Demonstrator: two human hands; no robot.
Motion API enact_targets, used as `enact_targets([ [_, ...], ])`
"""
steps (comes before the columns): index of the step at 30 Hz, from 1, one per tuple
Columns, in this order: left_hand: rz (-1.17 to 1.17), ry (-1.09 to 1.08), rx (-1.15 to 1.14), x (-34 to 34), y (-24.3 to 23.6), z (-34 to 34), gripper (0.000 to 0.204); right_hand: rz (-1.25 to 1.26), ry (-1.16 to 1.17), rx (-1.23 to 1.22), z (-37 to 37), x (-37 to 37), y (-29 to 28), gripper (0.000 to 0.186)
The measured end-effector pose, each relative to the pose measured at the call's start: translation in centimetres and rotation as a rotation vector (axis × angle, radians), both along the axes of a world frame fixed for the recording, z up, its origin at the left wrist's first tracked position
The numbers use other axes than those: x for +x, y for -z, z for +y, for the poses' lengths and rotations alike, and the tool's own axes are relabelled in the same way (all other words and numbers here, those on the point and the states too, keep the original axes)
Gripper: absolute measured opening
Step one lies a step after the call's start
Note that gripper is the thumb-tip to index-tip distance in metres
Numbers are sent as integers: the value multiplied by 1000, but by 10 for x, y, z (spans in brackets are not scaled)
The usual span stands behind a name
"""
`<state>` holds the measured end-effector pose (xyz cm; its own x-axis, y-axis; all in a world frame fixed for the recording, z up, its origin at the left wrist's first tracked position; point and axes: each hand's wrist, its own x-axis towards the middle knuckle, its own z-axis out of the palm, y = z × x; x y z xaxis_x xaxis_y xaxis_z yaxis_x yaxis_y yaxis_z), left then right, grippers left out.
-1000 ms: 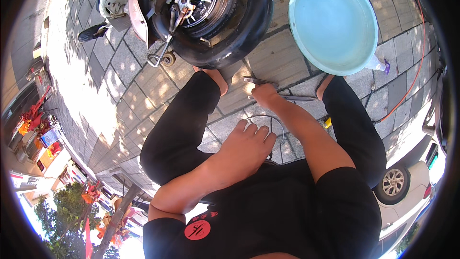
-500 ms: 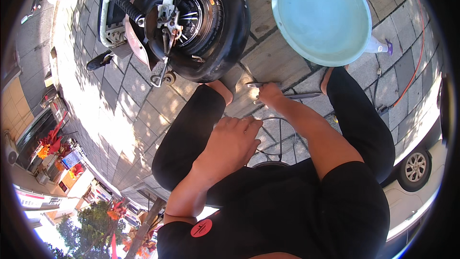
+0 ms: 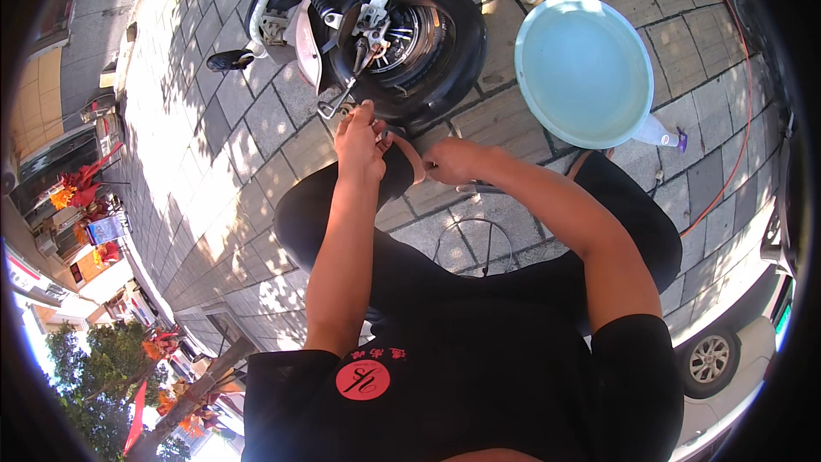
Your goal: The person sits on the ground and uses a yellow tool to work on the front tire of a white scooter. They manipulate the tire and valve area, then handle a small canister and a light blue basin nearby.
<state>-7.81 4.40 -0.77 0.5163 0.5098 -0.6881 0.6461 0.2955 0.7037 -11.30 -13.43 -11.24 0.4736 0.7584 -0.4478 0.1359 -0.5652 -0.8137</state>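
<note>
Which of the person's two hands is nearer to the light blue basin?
The right hand, its fingers pointing left. The left hand is farther from the light blue basin, beside the scooter's wheel.

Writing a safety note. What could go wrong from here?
1. Pinch: the left hand is close to the tire; fingers might get nipped if it shifts.
2. Spill: the basin seems to hold water, near the right leg; a kick could tip it.
3. Knock: the right hand is beside the bare left ankle; a slip could strike it.
</note>
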Motion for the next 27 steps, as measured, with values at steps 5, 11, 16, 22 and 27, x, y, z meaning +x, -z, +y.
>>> enact_targets([
  [5,-44,-337,-95,-37,100,-3,39,-10,282,292,-22,72,-89,28],
  [11,-2,-400,-631,-19,123,-43,80,-173,349,135,-7,147,-84,25],
  [16,-278,-461,-868,-13,134,-63,45,94,353,-75,15,176,-61,27],
  [22,-471,-695,-989,-8,158,-77,33,66,367,-143,26,184,-46,36],
  [27,-474,-794,-902,-5,158,-83,32,112,285,-127,34,190,-43,34],
])
